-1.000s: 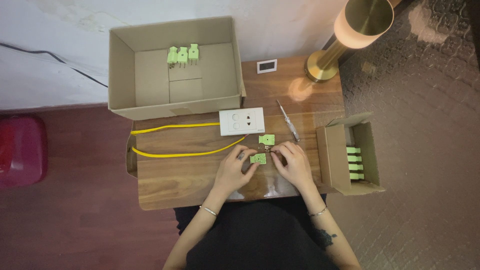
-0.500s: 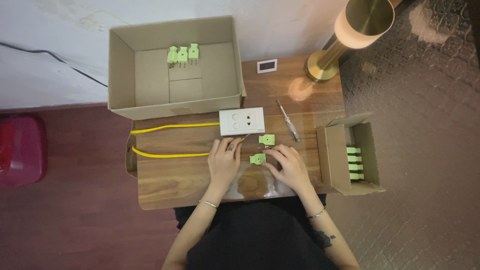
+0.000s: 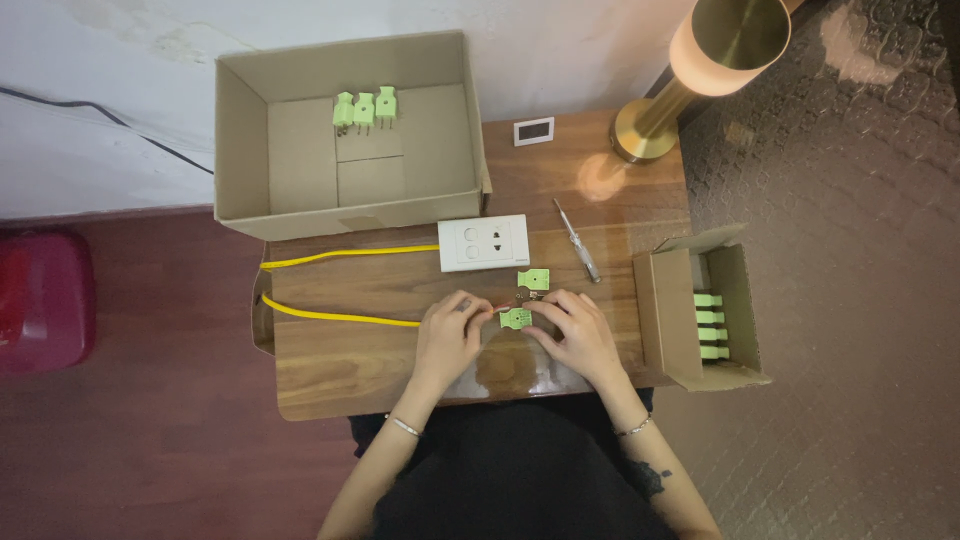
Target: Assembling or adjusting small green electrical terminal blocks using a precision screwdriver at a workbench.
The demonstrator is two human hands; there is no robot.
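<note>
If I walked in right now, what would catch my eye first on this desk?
Probably the bright green plug half pinched between the left hand and right hand at the table's front edge, with a yellow cable running into it from the left. Next, the lit brass lamp at the back right corner. Then three green plugs standing in the big open box behind.

home room, small wooden table (image 3: 340,365) against wall, brass lamp (image 3: 700,60), patterned carpet (image 3: 850,200), cardboard boxes (image 3: 250,150)

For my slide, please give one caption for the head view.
Both hands, left hand and right hand, hold a green plug part at the yellow cable end.
</note>
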